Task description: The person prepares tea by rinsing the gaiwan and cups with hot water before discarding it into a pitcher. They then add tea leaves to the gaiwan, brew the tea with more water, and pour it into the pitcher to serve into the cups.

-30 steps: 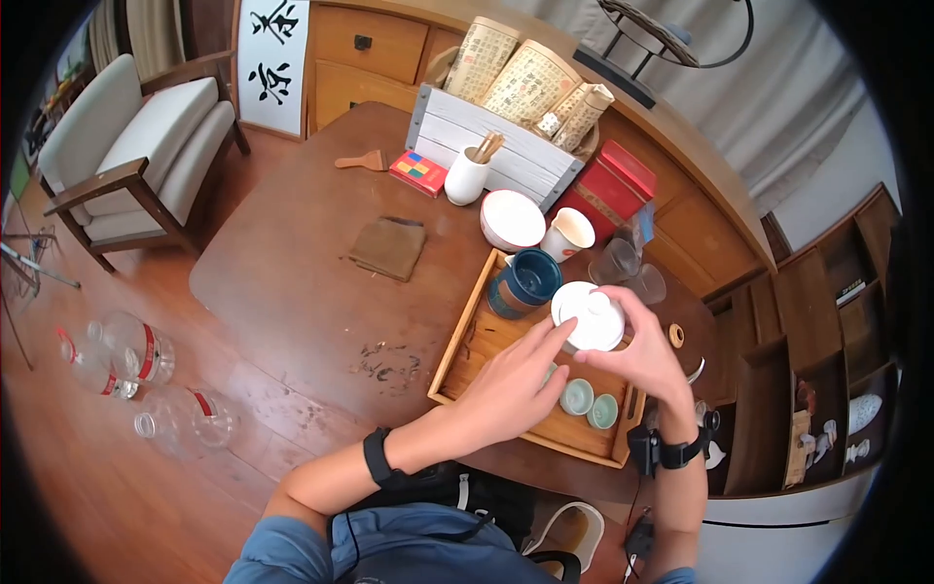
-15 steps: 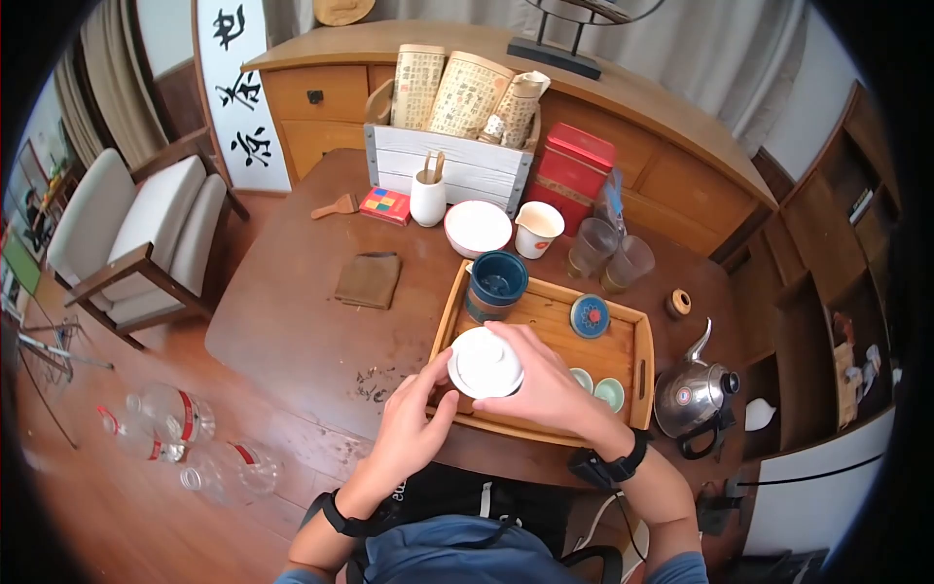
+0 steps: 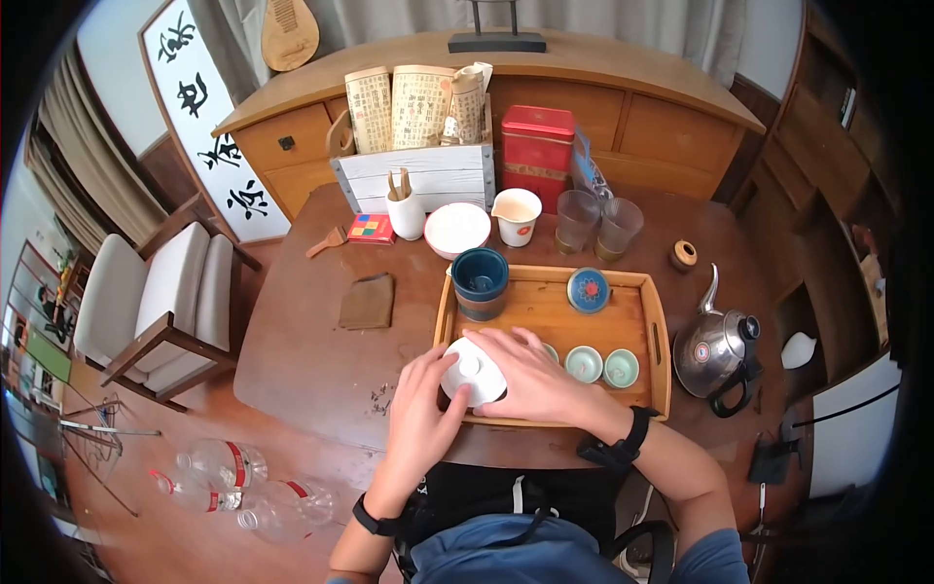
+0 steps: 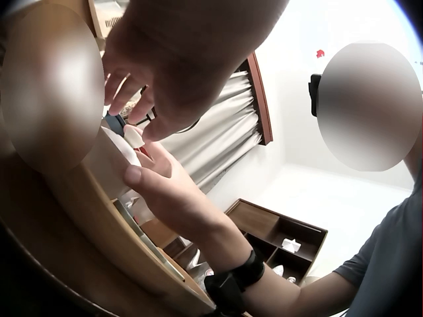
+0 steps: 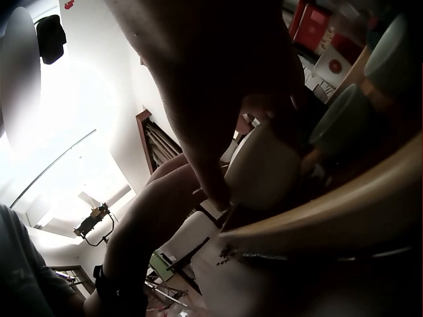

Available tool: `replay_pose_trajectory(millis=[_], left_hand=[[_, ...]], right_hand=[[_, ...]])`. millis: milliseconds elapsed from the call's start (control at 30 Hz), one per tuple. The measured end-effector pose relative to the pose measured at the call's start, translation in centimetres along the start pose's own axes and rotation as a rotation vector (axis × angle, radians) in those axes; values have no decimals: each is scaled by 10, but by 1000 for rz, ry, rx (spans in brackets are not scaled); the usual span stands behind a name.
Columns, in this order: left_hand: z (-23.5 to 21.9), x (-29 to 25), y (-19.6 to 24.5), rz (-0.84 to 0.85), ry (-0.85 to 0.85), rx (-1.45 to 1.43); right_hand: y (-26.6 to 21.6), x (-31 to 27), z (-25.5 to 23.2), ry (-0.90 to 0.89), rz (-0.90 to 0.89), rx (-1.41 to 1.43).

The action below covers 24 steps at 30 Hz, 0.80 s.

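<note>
A white lidded bowl (image 3: 471, 376) is held between both hands over the front left corner of the wooden tray (image 3: 663, 336). The left hand (image 3: 420, 409) has its fingers and thumb at the bowl's left side; the right hand (image 3: 535, 378) curves round its right side. In the right wrist view the white bowl (image 5: 263, 168) is low by the tray's rim, the right hand (image 5: 225, 86) gripping it. Whether its base touches the tray is hidden. On the tray are a dark blue pot (image 3: 481, 284), a blue patterned lid (image 3: 589, 290) and small green cups (image 3: 621, 368).
A steel kettle (image 3: 715, 355) stands right of the tray. Behind are a white bowl (image 3: 458, 230), a spouted cup (image 3: 517, 216), two clear glasses (image 3: 617, 227) and a red tin (image 3: 537, 156). A brown cloth (image 3: 368, 301) lies left, with dark scraps (image 3: 382, 397) near the front edge.
Both hands first carried the white lidded bowl leftward and toward the body from the tray's right part, then slightly left again to the front left corner. The head view has shifted.
</note>
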<state>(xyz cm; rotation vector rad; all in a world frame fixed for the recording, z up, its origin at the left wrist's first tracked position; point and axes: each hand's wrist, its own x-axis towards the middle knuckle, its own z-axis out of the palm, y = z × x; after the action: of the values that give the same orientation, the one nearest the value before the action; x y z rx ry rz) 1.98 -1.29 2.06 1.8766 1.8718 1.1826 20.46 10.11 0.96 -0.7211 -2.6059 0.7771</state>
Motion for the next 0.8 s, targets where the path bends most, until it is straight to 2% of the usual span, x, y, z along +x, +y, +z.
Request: replay_pose_trajectory(millis=[267,467,500,633,800], left_hand=[[18,26,-8,140,-20,95],[-3,35,-4,92,145,172],[-3,35,-3,95,140,177],[4,35,-3,132,-50,115],[14,36,-6,119,-106,112]], right_hand=[[4,1,-15,-49,74,149],[11,1,-14,3,88,164],[10,3,-13,6,88,166],[11,8,-8,-9,110,150],[13,3,-18,-29,60,151]])
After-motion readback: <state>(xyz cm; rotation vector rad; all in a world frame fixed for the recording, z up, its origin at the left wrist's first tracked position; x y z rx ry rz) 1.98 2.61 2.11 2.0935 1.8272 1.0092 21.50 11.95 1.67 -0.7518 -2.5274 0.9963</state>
